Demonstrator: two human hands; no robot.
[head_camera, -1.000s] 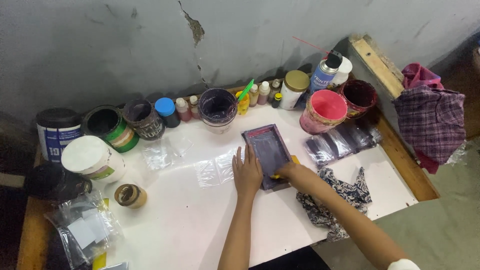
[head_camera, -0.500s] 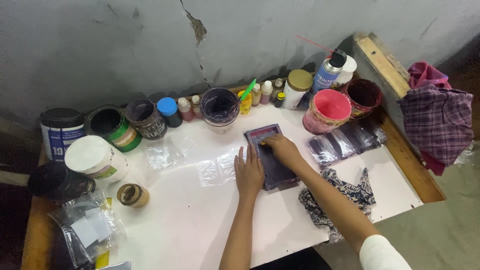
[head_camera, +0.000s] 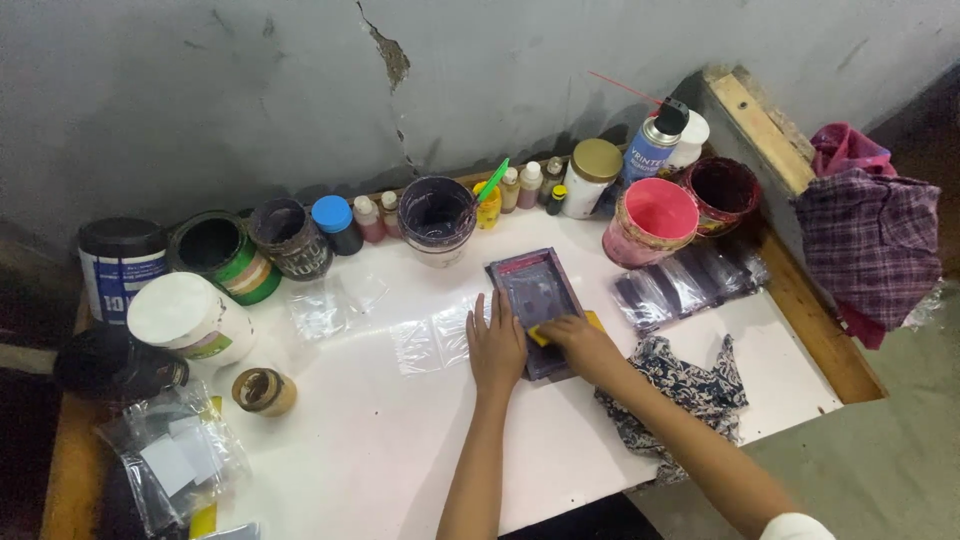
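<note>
A small purple-stained printing screen frame (head_camera: 532, 290) lies flat on the white table (head_camera: 380, 440). My left hand (head_camera: 496, 345) presses flat on the frame's left edge, fingers together. My right hand (head_camera: 580, 345) grips a yellow squeegee (head_camera: 548, 333) on the lower part of the screen. Clear plastic pouches (head_camera: 432, 340) lie on the table just left of the frame.
Paint tubs line the back: a dark purple tub (head_camera: 436, 214), a pink tub (head_camera: 652, 220), a maroon tub (head_camera: 722, 190), a white lidded tub (head_camera: 188, 318). Small bottles (head_camera: 520, 186) and a spray can (head_camera: 652, 146) stand by the wall. A patterned rag (head_camera: 690, 385) lies right.
My right hand was near the screen's upper middle half a second ago and has drawn the squeegee back down toward me. My left hand stays on the frame's left edge.
</note>
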